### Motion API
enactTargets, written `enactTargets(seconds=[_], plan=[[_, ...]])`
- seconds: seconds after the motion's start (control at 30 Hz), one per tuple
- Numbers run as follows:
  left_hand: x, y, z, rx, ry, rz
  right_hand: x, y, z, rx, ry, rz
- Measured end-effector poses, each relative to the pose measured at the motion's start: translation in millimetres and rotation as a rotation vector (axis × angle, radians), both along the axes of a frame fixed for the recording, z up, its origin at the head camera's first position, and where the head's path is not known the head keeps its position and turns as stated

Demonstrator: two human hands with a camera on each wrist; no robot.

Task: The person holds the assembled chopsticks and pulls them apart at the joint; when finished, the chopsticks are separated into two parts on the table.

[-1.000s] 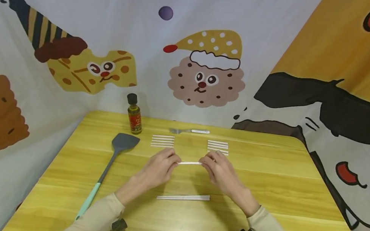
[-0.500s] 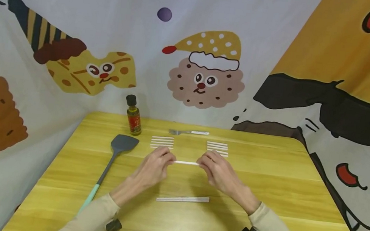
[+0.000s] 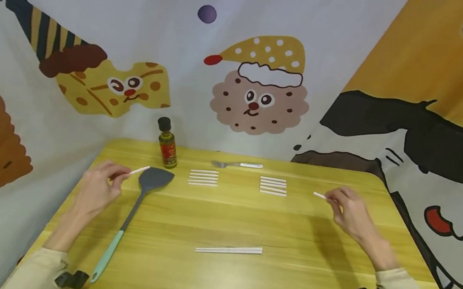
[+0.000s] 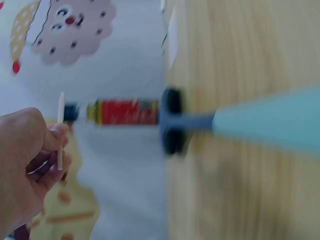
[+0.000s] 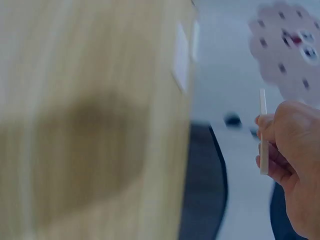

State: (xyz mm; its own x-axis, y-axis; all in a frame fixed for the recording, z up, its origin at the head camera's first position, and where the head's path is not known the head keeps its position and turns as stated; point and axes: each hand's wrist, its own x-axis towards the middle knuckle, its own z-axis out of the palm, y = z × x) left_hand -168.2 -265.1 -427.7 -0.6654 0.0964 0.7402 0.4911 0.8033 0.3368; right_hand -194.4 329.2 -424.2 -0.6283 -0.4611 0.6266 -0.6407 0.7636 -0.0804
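At the table's left side, my left hand pinches a short white stick between thumb and fingers, above the table near the spatula head. My right hand pinches another short white stick, raised over the right part of the table. Both wrist views show these thin sticks, partly covered by the fingers. Between the hands lie two rows of short white sticks, a left group and a right group. Closer to me lies a pair of long, slim white sticks, like chopsticks, side by side.
A grey spatula with a mint handle lies along the left side of the wooden table. Behind it stands a bottle with a black cap and red label. A fork lies near the back edge, before a printed cloth.
Both hands held a white stick spanning between them over the middle. Now they have moved far apart, left and right, each holding a short white stick.
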Motion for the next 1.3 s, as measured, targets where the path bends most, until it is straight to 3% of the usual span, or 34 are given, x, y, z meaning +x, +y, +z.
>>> enactTargets(seconds=[0.1, 0.2, 0.33, 0.6, 0.97, 1.3], plan=[[-6.5, 15.5, -6.8, -0.057, -0.087, -0.100, -3.4, -12.7, -13.5, 0.054, -0.025, 0.107], [-12.3, 36.5, -15.3, -0.059, -0.183, -0.108, -6.4, -31.3, -24.7, 0.076, -0.021, 0.133], [-25.4, 58.3, -24.7, -0.066, -0.276, -0.114, -13.0, -49.4, -34.4, 0.066, -0.028, 0.109], [-48.8, 95.9, -35.2, -0.155, -0.425, -0.202, -26.3, -67.6, -53.3, 0.097, -0.155, 0.065], [-61.6, 114.4, -51.8, -0.188, -0.560, -0.219, -37.0, -81.4, -68.7, 0.129, -0.265, 0.005], [-68.9, 118.9, -62.7, -0.195, -0.593, -0.230, -42.2, -86.9, -78.3, 0.113, -0.267, -0.032]])
